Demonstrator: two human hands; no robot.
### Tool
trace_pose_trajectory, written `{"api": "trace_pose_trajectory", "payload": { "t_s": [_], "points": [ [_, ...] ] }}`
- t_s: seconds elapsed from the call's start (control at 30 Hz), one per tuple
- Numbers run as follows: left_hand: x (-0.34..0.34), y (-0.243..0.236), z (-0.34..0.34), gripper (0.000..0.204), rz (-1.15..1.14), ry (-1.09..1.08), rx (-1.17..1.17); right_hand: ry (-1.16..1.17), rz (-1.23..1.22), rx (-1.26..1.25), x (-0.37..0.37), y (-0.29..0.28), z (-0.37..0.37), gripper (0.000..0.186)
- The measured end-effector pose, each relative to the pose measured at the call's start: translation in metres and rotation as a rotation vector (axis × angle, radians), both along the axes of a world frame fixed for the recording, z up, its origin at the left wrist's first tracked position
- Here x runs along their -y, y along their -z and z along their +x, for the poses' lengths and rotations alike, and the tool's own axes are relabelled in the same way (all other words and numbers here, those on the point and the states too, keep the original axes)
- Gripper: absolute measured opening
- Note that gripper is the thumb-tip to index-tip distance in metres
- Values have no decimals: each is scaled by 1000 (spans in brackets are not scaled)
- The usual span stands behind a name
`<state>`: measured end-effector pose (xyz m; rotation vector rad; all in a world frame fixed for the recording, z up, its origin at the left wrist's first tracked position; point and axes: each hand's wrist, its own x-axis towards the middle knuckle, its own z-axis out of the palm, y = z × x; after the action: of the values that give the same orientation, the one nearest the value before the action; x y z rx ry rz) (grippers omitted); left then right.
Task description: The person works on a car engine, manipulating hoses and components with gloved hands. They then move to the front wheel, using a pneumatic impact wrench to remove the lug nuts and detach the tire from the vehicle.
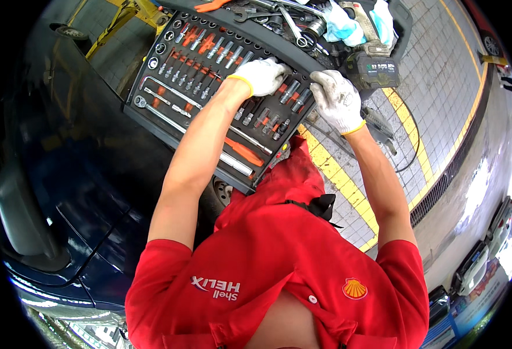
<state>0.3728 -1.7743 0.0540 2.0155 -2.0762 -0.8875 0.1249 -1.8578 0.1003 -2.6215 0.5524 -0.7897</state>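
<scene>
A black socket-set tray lies in front of me, its slots filled with chrome sockets, bits and extension bars. My left hand, in a white knit glove with a yellow cuff, is over the upper right part of it. Its fingers are bent down among the sockets, and whatever they grip is hidden. Beside the tray's right corner is my right hand, also gloved, its fingers loosely curved and apart with nothing seen in them. Two deep sockets stand between the hands. A ratchet and an orange-handled driver lie nearer me.
Beyond the tray, a dark bin holds loose wrenches, blue-white cloths and a cordless power tool. A dark car stands close on the left. A black cable curves over the paved floor on the right.
</scene>
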Motion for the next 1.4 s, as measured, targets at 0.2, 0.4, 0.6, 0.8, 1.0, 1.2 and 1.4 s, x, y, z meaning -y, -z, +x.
{"api": "trace_pose_trajectory", "payload": {
  "t_s": [0.2,0.4,0.6,0.8,1.0,1.2,1.4],
  "points": [
    [10,-15,-5,40,66,-11,-48,19,14,-2,2,0,-3,20],
    [-8,-20,1,42,-41,-188,-234,23,47,-12,10,-5,-4,21],
    [-75,-10,32,23,-129,-753,-1194,8,17,5,4,-3,0,22],
    [-149,-59,32,31,-222,-985,-960,17,-27,6,-4,-8,4,26],
    [-277,-47,38,38,-158,-1475,-628,38,8,-25,-15,-27,-9,18],
    [-294,-7,-29,44,-295,-1727,-477,-27,-62,66,-26,-25,-16,34],
    [-253,-5,-41,45,-568,-1854,-545,-121,37,102,-32,-43,-36,30]
  ]
}}
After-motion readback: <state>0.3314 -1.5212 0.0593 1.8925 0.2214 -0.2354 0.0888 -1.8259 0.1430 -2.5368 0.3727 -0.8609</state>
